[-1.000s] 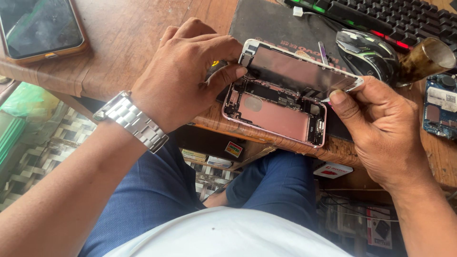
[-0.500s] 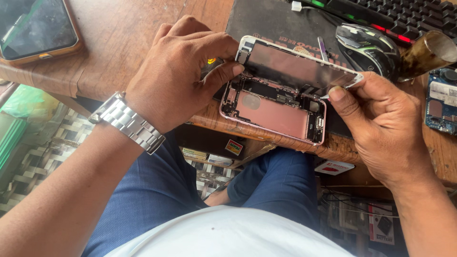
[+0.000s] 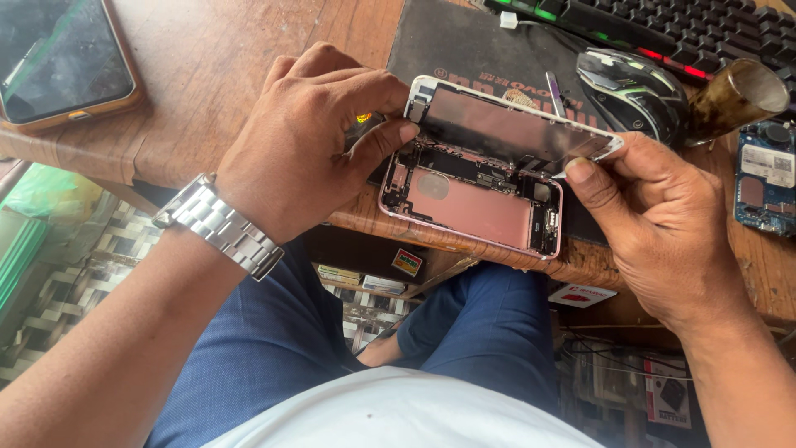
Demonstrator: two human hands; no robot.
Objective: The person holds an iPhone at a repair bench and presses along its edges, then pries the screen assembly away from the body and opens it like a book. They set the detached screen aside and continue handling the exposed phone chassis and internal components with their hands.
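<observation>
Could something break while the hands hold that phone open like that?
Maybe. The left hand and right hand hold the lifted screen panel tilted above the open pink phone body; opened too far, it might strain whatever joins them. The phone body lies near the edge of the wooden table, so a slip might send it down. The exposed inner parts could get scratched.

A dark smartphone in a brown case [image 3: 62,62] is seen at the far left of the wooden table [image 3: 240,66]. A black keyboard [image 3: 688,29], a black mouse [image 3: 634,91] and a brown cup [image 3: 734,99] are noted at upper right; a blue circuit board [image 3: 764,178] lies beside them.
</observation>
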